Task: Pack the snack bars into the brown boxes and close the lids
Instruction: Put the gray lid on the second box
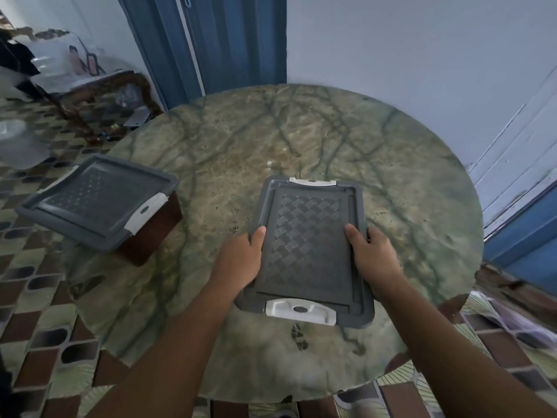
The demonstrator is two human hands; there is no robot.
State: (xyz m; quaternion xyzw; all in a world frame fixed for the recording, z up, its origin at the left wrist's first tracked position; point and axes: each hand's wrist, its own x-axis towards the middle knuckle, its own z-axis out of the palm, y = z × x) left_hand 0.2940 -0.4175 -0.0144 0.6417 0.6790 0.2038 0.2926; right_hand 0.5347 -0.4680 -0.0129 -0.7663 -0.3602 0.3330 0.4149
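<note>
Grey lid [307, 248] held at both sides by left hand [241, 260] and right hand [372, 254]. Second brown box [150, 233] already lidded. Snack bars not seen.

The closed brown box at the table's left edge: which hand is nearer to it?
Left. The left hand grips the middle lid's left edge, nearer the brown box; the right hand grips its far edge.

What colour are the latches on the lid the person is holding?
White, on a grey lid; the near latch shows it best in the head view.
</note>
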